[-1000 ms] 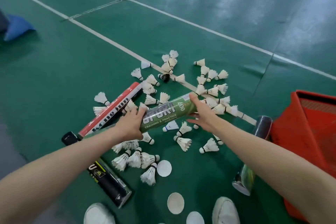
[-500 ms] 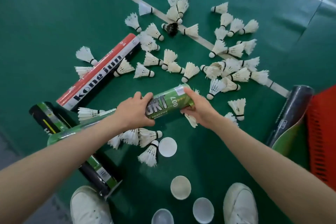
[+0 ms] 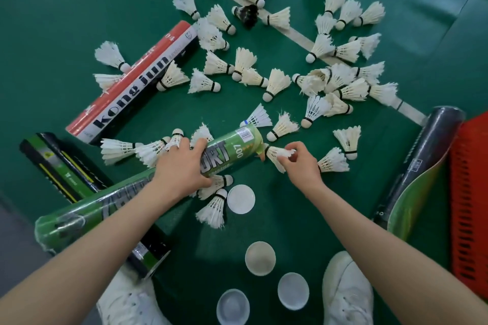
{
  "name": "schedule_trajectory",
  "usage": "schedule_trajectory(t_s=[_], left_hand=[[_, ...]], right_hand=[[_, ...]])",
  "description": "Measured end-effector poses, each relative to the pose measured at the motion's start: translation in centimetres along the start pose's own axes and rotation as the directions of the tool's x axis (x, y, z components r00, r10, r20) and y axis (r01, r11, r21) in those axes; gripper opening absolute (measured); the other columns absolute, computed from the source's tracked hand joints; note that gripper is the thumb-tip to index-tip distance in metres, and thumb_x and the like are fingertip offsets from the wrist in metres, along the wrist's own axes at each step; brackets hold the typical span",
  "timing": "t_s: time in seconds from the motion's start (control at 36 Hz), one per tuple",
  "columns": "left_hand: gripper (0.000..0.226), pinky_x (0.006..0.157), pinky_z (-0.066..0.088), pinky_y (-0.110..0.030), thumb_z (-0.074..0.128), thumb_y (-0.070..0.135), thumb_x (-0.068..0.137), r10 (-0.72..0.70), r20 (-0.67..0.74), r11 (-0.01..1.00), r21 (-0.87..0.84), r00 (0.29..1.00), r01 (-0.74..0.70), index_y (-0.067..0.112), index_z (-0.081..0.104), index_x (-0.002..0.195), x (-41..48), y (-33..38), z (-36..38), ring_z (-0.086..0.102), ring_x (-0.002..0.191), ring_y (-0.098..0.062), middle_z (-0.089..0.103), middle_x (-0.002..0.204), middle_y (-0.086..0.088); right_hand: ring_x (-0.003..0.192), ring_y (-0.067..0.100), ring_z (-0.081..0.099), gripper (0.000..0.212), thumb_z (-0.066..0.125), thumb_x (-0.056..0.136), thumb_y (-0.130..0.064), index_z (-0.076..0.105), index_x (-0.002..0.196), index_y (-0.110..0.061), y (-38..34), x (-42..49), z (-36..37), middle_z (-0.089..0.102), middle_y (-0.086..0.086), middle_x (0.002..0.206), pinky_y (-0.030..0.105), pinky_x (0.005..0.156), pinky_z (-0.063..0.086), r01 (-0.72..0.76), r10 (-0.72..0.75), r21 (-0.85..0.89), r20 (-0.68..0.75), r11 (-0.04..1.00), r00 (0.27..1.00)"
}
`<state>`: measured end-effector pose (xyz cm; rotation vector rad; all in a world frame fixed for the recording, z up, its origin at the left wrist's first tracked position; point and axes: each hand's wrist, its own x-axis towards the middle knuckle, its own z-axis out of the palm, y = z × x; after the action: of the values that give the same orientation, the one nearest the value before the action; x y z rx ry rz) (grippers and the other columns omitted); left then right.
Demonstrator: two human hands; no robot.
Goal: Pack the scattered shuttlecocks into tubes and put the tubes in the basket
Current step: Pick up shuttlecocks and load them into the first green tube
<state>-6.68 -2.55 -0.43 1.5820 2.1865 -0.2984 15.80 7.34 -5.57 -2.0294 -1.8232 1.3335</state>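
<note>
My left hand (image 3: pixel 182 166) grips a long green tube (image 3: pixel 232 150) around its middle, with the open end pointing up and right. My right hand (image 3: pixel 298 163) pinches a white shuttlecock (image 3: pixel 277 154) by its feathers, its cork at the tube's mouth. Several white shuttlecocks (image 3: pixel 274 82) lie scattered over the green floor, and one black shuttlecock (image 3: pixel 247 13) lies among them. A red basket (image 3: pixel 470 192) stands at the right edge.
A red and white tube (image 3: pixel 132 84) lies at upper left, a black and green tube (image 3: pixel 66 169) under my left arm, a dark tube (image 3: pixel 425 155) beside the basket. Several round caps (image 3: pixel 260 257) lie near my white shoes (image 3: pixel 348 293). A white court line (image 3: pixel 298 34) crosses the floor.
My right hand left the green tube's end and picked up a shuttlecock, bringing it to the tube's mouth. The camera tilted further down toward the floor.
</note>
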Motion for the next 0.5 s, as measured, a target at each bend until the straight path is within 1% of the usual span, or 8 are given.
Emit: schedule_trajectory(t_s=[0.06, 0.11, 0.19, 0.28, 0.33, 0.36, 0.44, 0.5], left_hand=[[0.082, 0.08, 0.045, -0.035, 0.068, 0.049, 0.074, -0.001, -0.014, 1.0, 0.009, 1.0, 0.001, 0.026, 0.025, 0.139, 0.0, 0.1, 0.3, 0.048, 0.107, -0.027, 0.042, 0.123, -0.008], [0.084, 0.08, 0.046, -0.034, 0.069, 0.048, 0.073, -0.009, -0.025, 1.0, 0.011, 1.0, 0.009, 0.026, 0.023, 0.14, -0.1, 0.0, 0.4, 0.048, 0.107, -0.026, 0.043, 0.123, -0.007], [0.086, 0.08, 0.045, -0.034, 0.071, 0.045, 0.072, -0.027, -0.063, 1.0, 0.002, 0.998, 0.027, 0.025, 0.024, 0.142, -0.1, -0.4, 0.4, 0.047, 0.107, -0.026, 0.044, 0.121, -0.006], [0.086, 0.085, 0.043, -0.037, 0.073, 0.041, 0.071, -0.049, -0.103, 0.999, -0.016, 0.993, 0.048, 0.025, 0.025, 0.141, -0.1, -0.4, 0.2, 0.046, 0.108, -0.027, 0.044, 0.121, -0.007], [0.086, 0.086, 0.043, -0.036, 0.074, 0.039, 0.071, -0.042, -0.128, 0.999, -0.023, 0.991, 0.039, 0.026, 0.025, 0.141, 0.0, -0.3, -0.1, 0.046, 0.106, -0.027, 0.044, 0.12, -0.007], [0.087, 0.086, 0.042, -0.036, 0.074, 0.038, 0.071, -0.032, -0.139, 0.999, -0.029, 0.99, 0.028, 0.026, 0.025, 0.142, 0.1, -0.2, -0.2, 0.046, 0.105, -0.027, 0.044, 0.12, -0.006], [0.086, 0.087, 0.041, -0.035, 0.074, 0.038, 0.07, 0.014, -0.176, 0.999, -0.032, 0.984, -0.02, 0.026, 0.027, 0.141, 0.0, 0.2, -0.3, 0.046, 0.102, -0.025, 0.044, 0.117, -0.005], [0.086, 0.088, 0.041, -0.035, 0.074, 0.039, 0.071, 0.038, -0.198, 0.999, -0.028, 0.979, -0.044, 0.026, 0.027, 0.142, -0.3, 0.6, -0.2, 0.045, 0.103, -0.025, 0.044, 0.116, -0.005]], right_hand=[[0.064, 0.012, 0.049, 0.016, 0.053, 0.094, -0.017, 0.056, 0.109, -0.018, -0.1, 0.0, -0.2, 0.056, -0.004, 0.083, 0.029, 0.058, 0.042, 0.03, -0.026, 0.048, -0.071, 0.998, 0.997], [0.062, 0.013, 0.046, 0.015, 0.05, 0.094, -0.011, 0.056, 0.107, -0.015, -0.4, 0.0, -0.6, 0.052, -0.007, 0.078, 0.027, 0.055, 0.039, 0.082, -0.07, 0.096, -0.121, 0.992, 0.99], [0.075, 0.017, 0.048, 0.022, 0.048, 0.095, -0.007, 0.053, 0.114, -0.016, -0.8, -0.2, -1.1, 0.051, -0.005, 0.085, 0.029, 0.067, 0.04, 0.234, -0.208, 0.13, -0.189, 0.963, 0.96], [0.075, 0.015, 0.047, 0.043, 0.049, 0.096, -0.007, 0.044, 0.135, -0.023, -1.3, -0.5, -1.7, 0.051, -0.003, 0.09, 0.019, 0.073, 0.04, 0.368, -0.324, 0.156, -0.248, 0.917, 0.913], [0.078, 0.009, 0.05, 0.047, 0.05, 0.097, -0.009, 0.038, 0.14, -0.024, -1.7, -0.7, -1.9, 0.052, -0.012, 0.091, 0.011, 0.075, 0.038, 0.387, -0.333, 0.232, -0.239, 0.893, 0.912], [0.081, 0.008, 0.052, 0.046, 0.05, 0.097, -0.009, 0.038, 0.14, -0.023, -2.1, -0.8, -2.0, 0.053, -0.014, 0.094, 0.011, 0.077, 0.039, 0.376, -0.324, 0.279, -0.216, 0.884, 0.921], [0.089, 0.011, 0.058, 0.037, 0.048, 0.098, -0.008, 0.046, 0.13, -0.024, -3.1, -0.9, -2.1, 0.061, -0.001, 0.106, 0.017, 0.082, 0.045, 0.347, -0.325, 0.396, -0.125, 0.85, 0.938], [0.093, 0.016, 0.06, 0.034, 0.046, 0.098, -0.007, 0.05, 0.122, -0.03, -3.6, -1.0, -1.9, 0.064, 0.002, 0.103, 0.028, 0.087, 0.048, 0.347, -0.332, 0.426, -0.111, 0.835, 0.937]])
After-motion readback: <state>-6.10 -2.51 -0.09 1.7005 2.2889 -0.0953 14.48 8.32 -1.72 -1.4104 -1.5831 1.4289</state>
